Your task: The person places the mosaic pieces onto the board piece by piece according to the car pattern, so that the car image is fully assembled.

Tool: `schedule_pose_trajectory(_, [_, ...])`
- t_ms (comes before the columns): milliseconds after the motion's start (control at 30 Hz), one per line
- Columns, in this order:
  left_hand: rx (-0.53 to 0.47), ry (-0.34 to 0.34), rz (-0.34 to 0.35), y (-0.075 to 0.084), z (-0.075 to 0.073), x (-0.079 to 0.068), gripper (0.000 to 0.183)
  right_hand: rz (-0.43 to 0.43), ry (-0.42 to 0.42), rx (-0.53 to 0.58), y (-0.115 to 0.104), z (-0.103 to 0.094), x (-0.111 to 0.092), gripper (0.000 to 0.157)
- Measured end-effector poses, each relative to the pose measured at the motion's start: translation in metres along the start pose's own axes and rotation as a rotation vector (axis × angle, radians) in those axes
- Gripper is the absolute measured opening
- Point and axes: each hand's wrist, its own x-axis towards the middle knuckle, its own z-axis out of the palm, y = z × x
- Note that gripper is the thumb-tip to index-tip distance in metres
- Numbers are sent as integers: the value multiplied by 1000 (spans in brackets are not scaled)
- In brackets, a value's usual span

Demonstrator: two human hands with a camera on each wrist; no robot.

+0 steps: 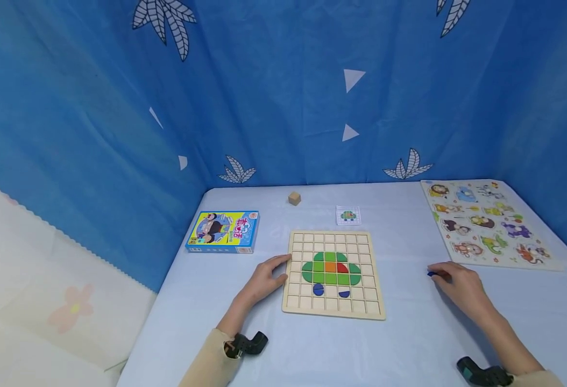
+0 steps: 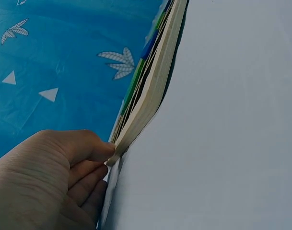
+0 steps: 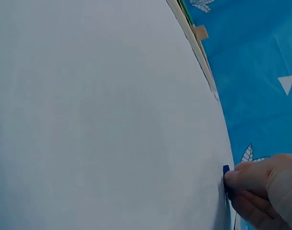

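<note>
A square wooden grid board (image 1: 334,313) lies on the table with green, orange, red and blue pieces set in its cells. At its left edge, my left hand (image 1: 263,279) touches the wood with thumb and index fingertip; the left wrist view shows the thumb (image 2: 100,147) against the board's side (image 2: 157,81). Well to the right of the board, my right hand (image 1: 462,287) pinches a small dark blue piece (image 3: 226,170), low over the white tabletop. On the board, a round blue shape (image 1: 318,289) and a blue half-circle (image 1: 344,294) sit below the green pattern.
Behind the board lies a small pattern card (image 1: 348,215), with a wooden cube (image 1: 295,198) farther back left. A blue and yellow box (image 1: 222,232) is at left. An animal puzzle board (image 1: 489,226) lies at the back right, before a blue curtain (image 1: 303,97).
</note>
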Motion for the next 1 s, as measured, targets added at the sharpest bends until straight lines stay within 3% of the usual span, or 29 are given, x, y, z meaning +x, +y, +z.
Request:
schedule_pose_trajectory(100, [4,8,0,-1,0,-1,51,-20,6,35,-13,0,4,25])
schedule_pose_trajectory(233, [5,5,14,-3,0,-2,51,-34,0,133,-49,5,11,26])
schedule_pose_trajectory(400, [10,8,24,-3,0,-2,51,-52,-141,259,-104,21,18,25])
schedule_pose_trajectory(533, [-10,10,14,-1,1,0,51,-118,-252,339,-130,36,21,24])
schedule_pose_trajectory(767, [-26,-1,6,0,2,1,52,-256,-287,303,-139,63,18,21])
schedule_pose_trajectory(1000, [-23,13,5,-2,2,0,52,-291,-265,252,-141,72,18,24])
